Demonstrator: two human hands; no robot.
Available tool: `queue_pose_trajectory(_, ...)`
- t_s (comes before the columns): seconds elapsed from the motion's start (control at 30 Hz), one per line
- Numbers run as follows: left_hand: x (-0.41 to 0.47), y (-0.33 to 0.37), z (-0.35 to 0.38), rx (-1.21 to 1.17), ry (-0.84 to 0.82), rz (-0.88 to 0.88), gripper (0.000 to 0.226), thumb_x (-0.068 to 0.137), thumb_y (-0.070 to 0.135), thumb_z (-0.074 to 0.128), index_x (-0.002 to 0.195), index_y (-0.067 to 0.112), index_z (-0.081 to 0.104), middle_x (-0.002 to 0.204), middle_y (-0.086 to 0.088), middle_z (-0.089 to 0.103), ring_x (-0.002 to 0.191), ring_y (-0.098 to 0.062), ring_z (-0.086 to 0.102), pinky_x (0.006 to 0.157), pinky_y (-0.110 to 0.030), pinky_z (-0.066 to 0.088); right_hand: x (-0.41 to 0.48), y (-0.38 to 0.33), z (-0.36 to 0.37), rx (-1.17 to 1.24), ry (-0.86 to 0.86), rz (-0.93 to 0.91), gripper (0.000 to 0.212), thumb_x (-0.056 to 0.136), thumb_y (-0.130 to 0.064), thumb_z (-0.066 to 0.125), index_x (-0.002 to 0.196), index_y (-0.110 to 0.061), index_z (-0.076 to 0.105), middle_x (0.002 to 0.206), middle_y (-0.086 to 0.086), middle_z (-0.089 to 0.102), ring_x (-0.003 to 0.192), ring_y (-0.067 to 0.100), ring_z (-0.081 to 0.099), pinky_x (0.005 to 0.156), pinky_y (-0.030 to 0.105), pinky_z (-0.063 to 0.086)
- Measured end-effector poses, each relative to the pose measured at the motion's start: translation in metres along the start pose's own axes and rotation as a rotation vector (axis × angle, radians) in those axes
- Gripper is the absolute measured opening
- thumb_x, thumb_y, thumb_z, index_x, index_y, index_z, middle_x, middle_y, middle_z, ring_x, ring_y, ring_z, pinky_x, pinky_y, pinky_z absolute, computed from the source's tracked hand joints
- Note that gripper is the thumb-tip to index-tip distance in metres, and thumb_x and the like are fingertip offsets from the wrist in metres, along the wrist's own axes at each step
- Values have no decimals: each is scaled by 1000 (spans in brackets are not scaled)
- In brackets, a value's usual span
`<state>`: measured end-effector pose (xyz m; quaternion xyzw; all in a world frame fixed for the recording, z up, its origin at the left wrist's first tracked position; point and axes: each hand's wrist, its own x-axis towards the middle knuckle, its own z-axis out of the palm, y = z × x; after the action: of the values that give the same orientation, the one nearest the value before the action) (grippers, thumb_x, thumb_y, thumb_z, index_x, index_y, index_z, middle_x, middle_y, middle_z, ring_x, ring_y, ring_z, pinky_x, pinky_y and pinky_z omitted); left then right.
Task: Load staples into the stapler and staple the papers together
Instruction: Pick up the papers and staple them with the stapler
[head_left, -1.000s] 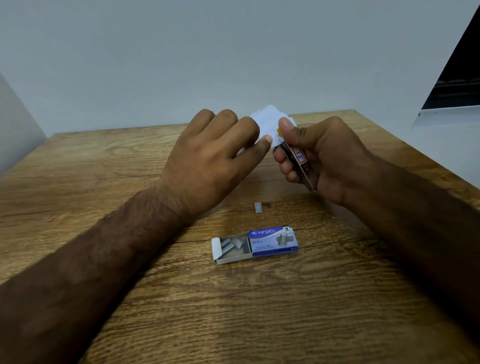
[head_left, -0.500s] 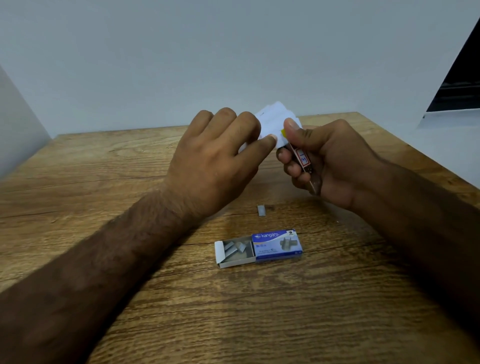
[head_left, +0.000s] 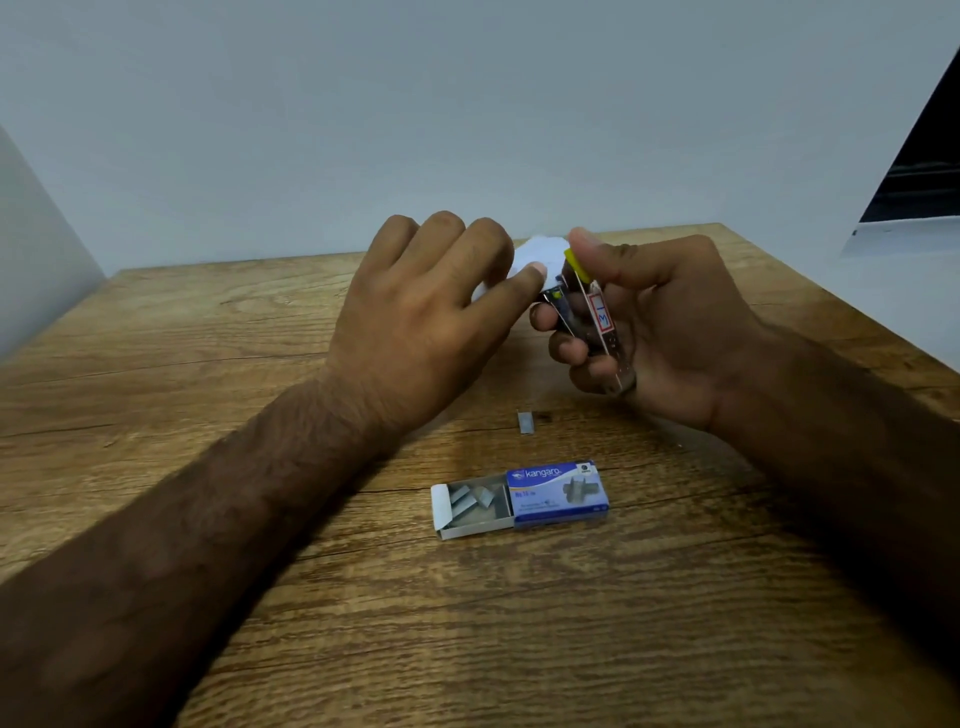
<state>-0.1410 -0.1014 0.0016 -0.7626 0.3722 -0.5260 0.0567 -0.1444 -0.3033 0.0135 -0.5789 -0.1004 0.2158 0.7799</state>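
Right now everything turns on the gap between the stapler's mouth and the edge of the papers. The right hand (head_left: 670, 332) is wrapped around the stapler (head_left: 602, 322), with the fingers curled under its body and the thumb (head_left: 597, 249) pressed on the yellow tip (head_left: 574, 262). The stapler's long axis stands steeply, yellow end up and away from the person, heel down in the palm. Its two arms are spread apart at the top, so the mouth opens upward and toward the left.

The papers (head_left: 540, 249) sit just beyond and to the left of that mouth, showing as a small white patch raised off the worktop (head_left: 260, 322). The left hand (head_left: 415, 332) hides most of them. Its fingers are curled over and its thumb tip lies against the near face of the sheets, so it seems to pinch them. The left hand is the nearer one to the papers, and its thumb almost touches the stapler's nearer arm. By my reading, the paper edge needs only a short slide rightward into the mouth; whether it is already between the arms I cannot tell.

Counted: one stapler; one staple box (head_left: 556, 491), its tray (head_left: 470, 506) slid out to the left with at least three staple strips in it; and one loose staple strip (head_left: 526, 422) on the worktop between the box and the hands. The number of sheets cannot be made out.
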Motion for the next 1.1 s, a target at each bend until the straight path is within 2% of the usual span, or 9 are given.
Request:
queue_pose_trajectory(0.17, -4, -3, 3, 13, -42, -25, 34, 98, 3, 46, 119, 5, 74, 90, -16, 69, 72, -32, 60, 65, -41, 39, 0, -2, -5, -19, -37, 28, 42, 84, -45, 59, 96, -6, 70, 83, 10, 64, 59, 19, 52, 41, 22, 37)
queue_pose_trajectory(0.33, -4, -4, 4, -15, -70, -69, 37, 101, 7, 40, 119, 4, 73, 91, -17, 67, 73, -33, 59, 65, -42, 38, -1, -3, -6, -16, -49, 42, 49, 79, -47, 61, 102, -4, 70, 83, 8, 64, 58, 17, 53, 42, 22, 38)
queue_pose_trajectory(0.57, -7, -7, 5, -81, -112, -158, 36, 82, -4, 60, 115, 5, 74, 91, -19, 65, 75, -36, 58, 63, -43, 40, -2, -2, -5, -9, -68, 61, 53, 80, -47, 61, 106, -2, 72, 83, 8, 65, 62, 18, 57, 45, 24, 46)
queue_pose_trajectory(0.73, -9, -8, 8, -229, -134, -291, 31, 89, 3, 61, 118, 6, 71, 94, -17, 61, 82, -35, 56, 68, -46, 44, -1, -1, -3, -64, -72, 92, 57, 84, -49, 57, 107, 0, 76, 82, 7, 64, 63, 18, 58, 46, 25, 46)
queue_pose_trajectory(0.87, -12, -8, 12, -420, -139, -434, 35, 91, 4, 57, 125, 6, 68, 97, -14, 55, 89, -29, 57, 73, -47, 48, -1, 1, -1, -94, -97, 124, 64, 96, -52, 43, 115, 1, 73, 80, 4, 62, 62, 16, 55, 46, 24, 44)
queue_pose_trajectory(0.97, -14, -10, 15, -457, -145, -441, 41, 91, 3, 55, 129, 8, 66, 98, -12, 53, 90, -27, 56, 74, -47, 49, -1, 2, -1, -98, -70, 127, 61, 100, -51, 39, 114, -3, 75, 79, 6, 64, 58, 17, 55, 44, 24, 42)
queue_pose_trajectory(1.1, -13, -7, 16, -496, -153, -443, 38, 92, 9, 53, 128, 10, 65, 100, -5, 49, 91, -23, 55, 74, -44, 49, 1, 5, 1, -123, -28, 93, 55, 103, -48, 38, 102, -9, 75, 80, 9, 68, 55, 19, 57, 41, 23, 41)
